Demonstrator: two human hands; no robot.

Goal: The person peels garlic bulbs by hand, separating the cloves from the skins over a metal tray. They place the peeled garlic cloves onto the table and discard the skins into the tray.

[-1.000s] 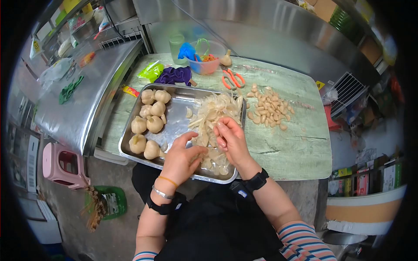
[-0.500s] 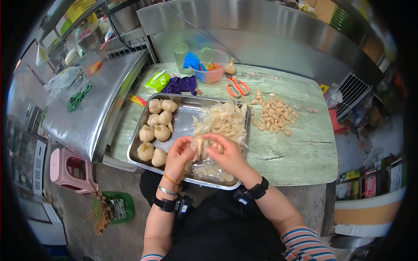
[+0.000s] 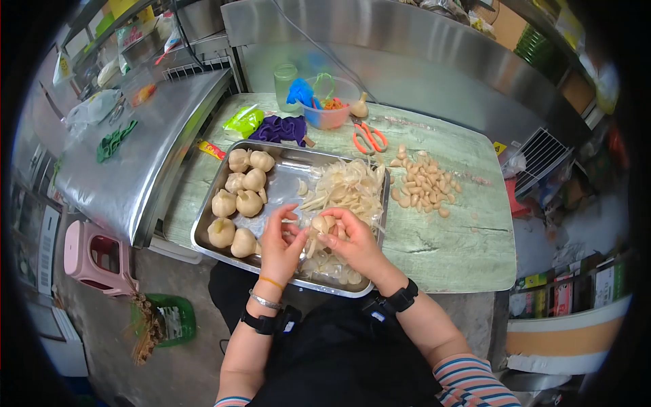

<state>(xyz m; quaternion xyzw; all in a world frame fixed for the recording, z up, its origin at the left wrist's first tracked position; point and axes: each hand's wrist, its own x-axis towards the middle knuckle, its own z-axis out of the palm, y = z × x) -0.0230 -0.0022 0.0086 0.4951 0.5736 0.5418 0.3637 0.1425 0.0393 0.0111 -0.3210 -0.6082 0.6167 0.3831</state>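
Over the near right part of the steel tray (image 3: 288,180), both hands are at work close together. The right hand (image 3: 352,237) has its fingers clamped on a garlic piece (image 3: 324,222), held up above the tray floor with rounded cloves showing. On the left hand (image 3: 279,239), thumb and forefinger stand apart; no item is made out between them. The thumb lies just beside the piece; contact cannot be confirmed.

Change noted: one second ago the hands were apart over the skins with no piece clearly visible; half a second ago both met at a pale piece. Now the left fingers have parted and the piece rests in the right hand's grip. Judgement: hold has passed mainly to the right hand, and the piece remains in work, as it is not laid down.

Stock position: whole garlic bulbs (image 3: 224,203) sit along the tray's left side, untouched. Loose papery skins (image 3: 346,186) are heaped on the right side, behind and below the hands. Loose cloves (image 3: 426,183) lie in a pile on the green surface (image 3: 447,251), right of the tray, outside it. Orange-handled scissors (image 3: 369,138) lie beyond the tray, near that pile, not in use.
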